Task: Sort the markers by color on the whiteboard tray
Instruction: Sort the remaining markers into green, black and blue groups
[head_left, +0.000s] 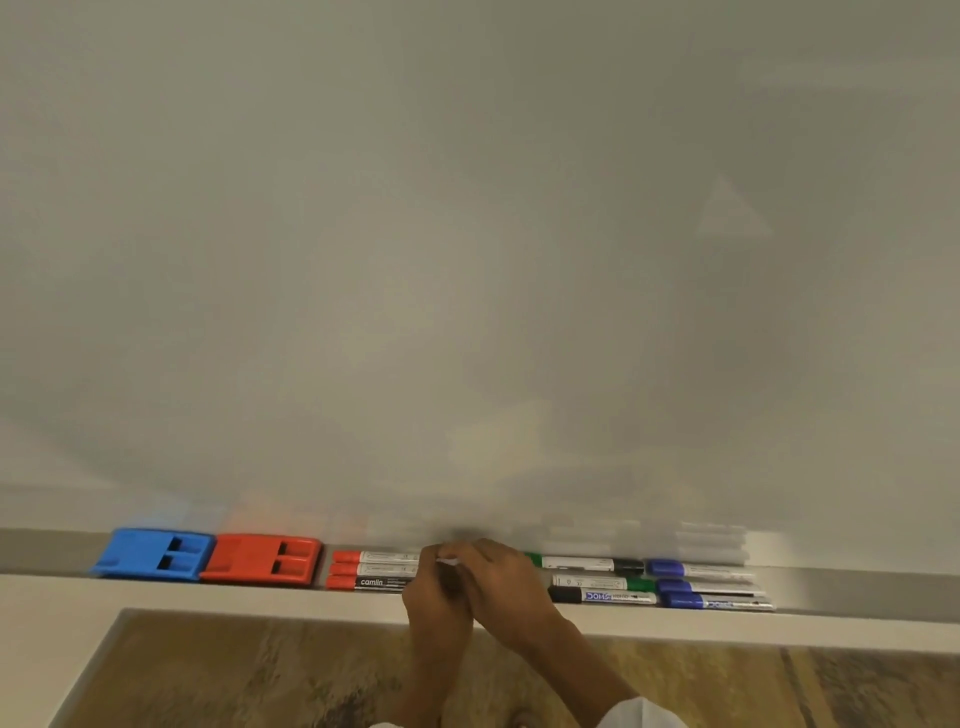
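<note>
Along the whiteboard tray (857, 590) lie three red-capped markers (371, 570) stacked at the left of my hands. To the right of my hands lie green-capped markers (597, 582) and a black-capped marker (602, 596), then three blue-capped markers (709, 588) further right. My left hand (436, 597) and my right hand (501, 579) meet over the tray's middle, fingers curled. Between them shows a short white piece of a marker barrel (449, 561), which both hands seem to grip. The markers under my hands are hidden.
A blue eraser (153, 553) and a red eraser (262, 560) sit side by side at the tray's left end. The whiteboard (467, 260) rises behind the tray. Below the tray's front edge is a brown patterned floor (260, 675).
</note>
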